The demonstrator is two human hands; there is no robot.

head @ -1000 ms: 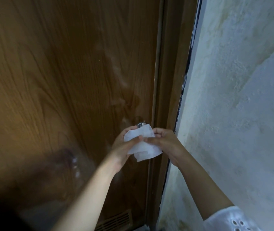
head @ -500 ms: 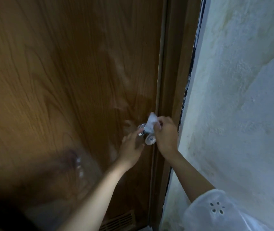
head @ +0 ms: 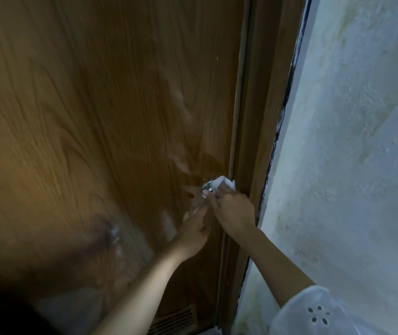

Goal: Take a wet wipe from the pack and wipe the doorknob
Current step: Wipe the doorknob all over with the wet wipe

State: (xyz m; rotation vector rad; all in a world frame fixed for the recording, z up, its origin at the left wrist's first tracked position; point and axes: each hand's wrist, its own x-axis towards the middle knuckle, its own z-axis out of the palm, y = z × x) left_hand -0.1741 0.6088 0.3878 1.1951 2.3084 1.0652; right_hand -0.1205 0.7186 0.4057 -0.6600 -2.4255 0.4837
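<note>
From my head camera I look down along a brown wooden door [head: 84, 117]. My right hand [head: 235, 213] is at the doorknob [head: 207, 188], a small shiny metal knob near the right edge of the door, just beside the door frame [head: 256, 117]. In this hand I hold the wet wipe [head: 223, 184]; my fingers are closed on it and press it against the knob. The white wipe is bunched, and it covers the right part of the knob, so only the left metal part shows.

My left hand [head: 193, 229] is lower and a little to the left, just below the knob and close to the door surface. It is blurred; the fingers look loosely spread and hold nothing, and I cannot tell if they touch the door.

On my right arm there is a white sleeve [head: 314, 313] with small eyelet holes. To the right of the frame stands a rough white wall [head: 362, 165]. At the bottom of the door there is a vent grille [head: 176, 321]. I can read no writing or brand anywhere, and the wipe pack is not in this view.
</note>
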